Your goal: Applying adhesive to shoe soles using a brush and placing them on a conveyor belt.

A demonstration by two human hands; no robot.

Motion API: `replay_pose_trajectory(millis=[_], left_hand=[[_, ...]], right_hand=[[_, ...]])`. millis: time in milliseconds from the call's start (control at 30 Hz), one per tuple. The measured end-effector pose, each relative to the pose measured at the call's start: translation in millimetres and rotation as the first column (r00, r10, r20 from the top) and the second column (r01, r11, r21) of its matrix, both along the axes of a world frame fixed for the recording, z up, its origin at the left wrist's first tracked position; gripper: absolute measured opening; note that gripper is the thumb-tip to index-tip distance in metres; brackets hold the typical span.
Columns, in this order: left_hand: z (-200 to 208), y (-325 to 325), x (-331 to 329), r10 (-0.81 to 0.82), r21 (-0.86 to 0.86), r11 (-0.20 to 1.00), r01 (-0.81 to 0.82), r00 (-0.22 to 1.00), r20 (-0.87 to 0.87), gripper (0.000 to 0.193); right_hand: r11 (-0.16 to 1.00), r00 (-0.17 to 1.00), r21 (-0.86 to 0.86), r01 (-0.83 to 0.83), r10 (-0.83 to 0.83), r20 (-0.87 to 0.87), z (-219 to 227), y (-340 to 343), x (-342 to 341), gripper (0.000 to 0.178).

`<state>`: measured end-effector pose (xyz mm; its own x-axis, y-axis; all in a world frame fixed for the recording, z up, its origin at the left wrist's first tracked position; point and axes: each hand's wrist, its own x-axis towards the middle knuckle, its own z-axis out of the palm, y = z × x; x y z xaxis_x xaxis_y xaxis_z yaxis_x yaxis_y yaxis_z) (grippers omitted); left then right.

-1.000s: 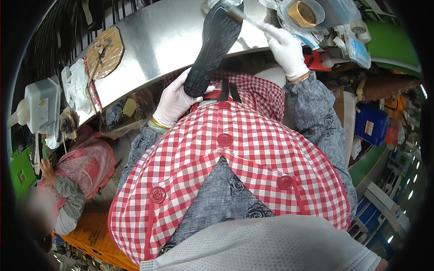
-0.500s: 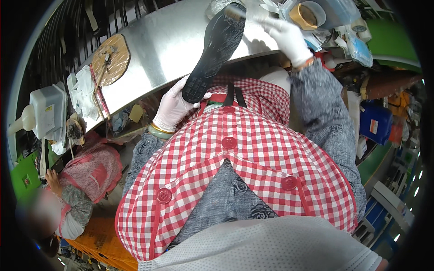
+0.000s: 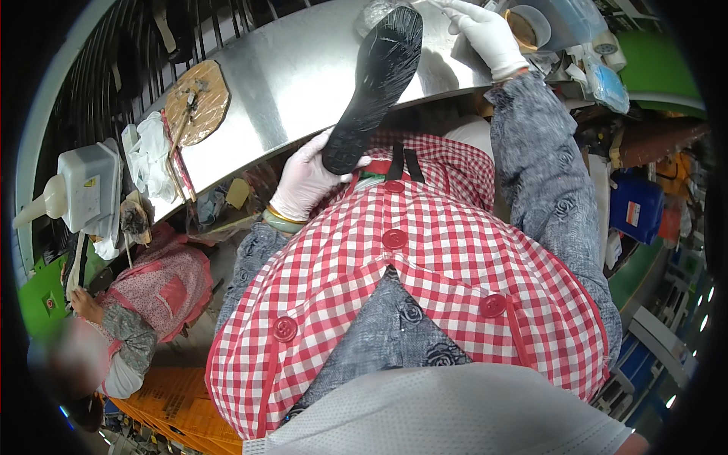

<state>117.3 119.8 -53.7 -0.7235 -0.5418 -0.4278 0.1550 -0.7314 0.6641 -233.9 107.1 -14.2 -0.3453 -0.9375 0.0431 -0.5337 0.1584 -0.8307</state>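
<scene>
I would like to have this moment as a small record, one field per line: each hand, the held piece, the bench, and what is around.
Left hand: white-gloved, gripping the near end of the black sole
Right hand: white-gloved, fingers pinching a thin pale tool, mostly cut off at the upper edge
Sole position: tilted, wide end pointing away from the person, over the metal bench
Bench, left: brown board; crumpled white material
Right side: blue container
Lower left: co-worker in a pink apron
</scene>
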Motion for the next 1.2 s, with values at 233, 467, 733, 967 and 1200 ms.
replay_pose_trajectory(millis=[233, 467, 733, 967, 1200], left_hand=[[-38, 4, -42, 0.026, 0.408, 0.895, 0.181, 0.891, -0.453, 0.046], [-61, 14, -62, 0.068, 0.461, 0.862, 0.211, 0.853, -0.518, 0.046], [-53, 13, -68, 0.102, 0.472, 0.855, 0.217, 0.82, -0.563, 0.045], [-46, 6, -74, 0.173, 0.503, 0.841, 0.201, 0.781, -0.601, 0.046], [-41, -7, -93, 0.154, 0.424, 0.895, 0.138, 0.797, -0.584, 0.045]], right_hand=[[1.0, 0.932, -0.021, -0.013, 0.004, -0.364, -6, 49, 40, 0.029], [0.983, 0.651, -0.148, -0.112, -0.04, -0.758, -14, 41, 71, 0.035], [0.994, 0.658, -0.093, -0.061, -0.03, -0.752, -9, 56, 53, 0.034], [0.989, 0.719, -0.124, -0.076, -0.032, -0.695, -12, 63, 43, 0.043], [0.983, 0.999, -0.176, -0.047, 0.051, 0.019, -2, 68, 54, 0.029]])
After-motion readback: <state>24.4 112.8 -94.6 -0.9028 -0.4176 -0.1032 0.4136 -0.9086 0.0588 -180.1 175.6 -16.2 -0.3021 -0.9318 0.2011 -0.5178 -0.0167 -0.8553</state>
